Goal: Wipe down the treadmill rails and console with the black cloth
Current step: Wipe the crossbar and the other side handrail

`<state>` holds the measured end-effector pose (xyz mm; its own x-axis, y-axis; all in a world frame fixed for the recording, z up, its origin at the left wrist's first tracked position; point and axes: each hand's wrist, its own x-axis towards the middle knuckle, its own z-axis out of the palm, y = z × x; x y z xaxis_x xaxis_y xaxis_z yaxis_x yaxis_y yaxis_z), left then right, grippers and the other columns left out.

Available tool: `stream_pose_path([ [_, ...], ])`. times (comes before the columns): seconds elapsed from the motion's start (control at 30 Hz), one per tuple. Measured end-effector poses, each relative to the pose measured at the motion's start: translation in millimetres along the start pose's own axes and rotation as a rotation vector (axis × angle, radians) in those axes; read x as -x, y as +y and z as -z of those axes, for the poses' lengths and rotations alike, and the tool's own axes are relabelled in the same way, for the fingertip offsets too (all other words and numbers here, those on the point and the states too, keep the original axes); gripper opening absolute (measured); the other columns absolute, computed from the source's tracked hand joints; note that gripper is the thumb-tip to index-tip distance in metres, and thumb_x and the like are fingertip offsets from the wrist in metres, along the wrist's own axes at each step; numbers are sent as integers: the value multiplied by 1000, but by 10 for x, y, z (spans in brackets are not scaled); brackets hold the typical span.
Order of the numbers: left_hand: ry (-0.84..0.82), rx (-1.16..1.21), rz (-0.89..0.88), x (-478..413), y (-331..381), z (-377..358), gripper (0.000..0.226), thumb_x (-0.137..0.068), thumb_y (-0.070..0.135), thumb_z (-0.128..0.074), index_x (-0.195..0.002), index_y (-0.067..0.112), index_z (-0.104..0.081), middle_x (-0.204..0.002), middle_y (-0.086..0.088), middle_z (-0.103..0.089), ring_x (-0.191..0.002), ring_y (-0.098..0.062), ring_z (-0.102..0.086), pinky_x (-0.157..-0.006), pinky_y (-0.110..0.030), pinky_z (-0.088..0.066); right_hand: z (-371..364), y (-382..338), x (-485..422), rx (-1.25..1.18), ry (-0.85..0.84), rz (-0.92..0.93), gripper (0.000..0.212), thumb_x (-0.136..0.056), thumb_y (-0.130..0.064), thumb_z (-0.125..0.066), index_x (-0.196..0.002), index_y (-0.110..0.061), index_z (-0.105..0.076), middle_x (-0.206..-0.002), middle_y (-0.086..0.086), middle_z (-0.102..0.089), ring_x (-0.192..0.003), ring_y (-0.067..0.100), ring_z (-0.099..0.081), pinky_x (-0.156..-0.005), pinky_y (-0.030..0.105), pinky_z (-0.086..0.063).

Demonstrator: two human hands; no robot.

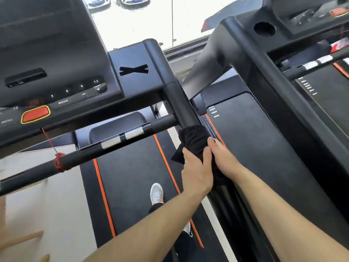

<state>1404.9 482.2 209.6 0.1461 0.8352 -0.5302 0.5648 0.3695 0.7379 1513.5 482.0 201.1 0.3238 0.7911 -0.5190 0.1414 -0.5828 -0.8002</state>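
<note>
Head view, looking down: your two bare forearms come in from the lower edge and meet on the right rail [177, 103] of the treadmill. Your left hand [196, 173] lies on the black cloth [192, 138] from the inner side, with the fingers curled round it and the thumb laid along the top. Your right hand [224, 157] sits just beside it, touching it, and grips the same cloth from the outer side. Its thumb is on top and its fingers go round the far side of the rail, where they are hidden. The cloth is wrapped round the rail in a bunch, with one corner hanging free to the left by your left hand. It sits just below the place where the cross bar [160, 121] joins the rail.

Under your arms is the belt [132, 176] with an orange line on each side, and on it your white shoe [156, 193]. The cross bar carries two silver plates, and a red cord [60, 162] is wound round it further to the left. Above the bar is the console [56, 72], dark, with the numbers 3, 6, 9, 12, the word MODE, and a red button [35, 114] with a yellow edge. To the right stands a second treadmill [264, 148], close beside yours. Behind both is a window [141, 25], where parked cars show, blurred.
</note>
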Motion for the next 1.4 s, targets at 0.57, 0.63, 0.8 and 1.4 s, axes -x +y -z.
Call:
stream_pose_path([
  [0.57, 77, 115, -1, -99, 74, -24, 77, -86, 70, -50, -145, 22, -32, -128, -7, -62, -116, -32, -59, -99, -41, -46, 55, -59, 45, -168, -59, 24, 27, -110, -31, -30, -118, -24, -55, -97, -20, -59, -79, -19, -51, -62, -5, -37],
  [0.63, 76, 171, -18, -355, 190, 98, 80, -85, 70, -52, -144, 18, -35, -128, -8, -62, -113, -29, -60, -99, -40, -47, 34, -268, -44, -106, -61, 72, 33, -110, -34, -28, -128, -24, -54, -103, -19, -58, -88, -11, -55, -67, -5, -36],
  [0.8, 104, 82, -44, -218, 88, 24, 75, -91, 69, -41, -149, 22, -27, -131, -10, -61, -116, -35, -58, -97, -43, -44, 22, -142, 26, 26, -53, 37, 59, -102, -57, -29, -134, -17, -59, -132, -4, -61, -122, 13, -55, -107, 33, -39],
  [1.4, -16, 80, -86, 655, -441, -319, 61, -104, 50, -29, -157, 28, -8, -151, -6, -47, -126, -35, -52, -102, -41, -41, 9, 293, 833, 325, 168, -49, 43, -104, -48, -31, -119, -12, -50, -129, 18, -61, -121, 38, -54, -90, 42, -39],
])
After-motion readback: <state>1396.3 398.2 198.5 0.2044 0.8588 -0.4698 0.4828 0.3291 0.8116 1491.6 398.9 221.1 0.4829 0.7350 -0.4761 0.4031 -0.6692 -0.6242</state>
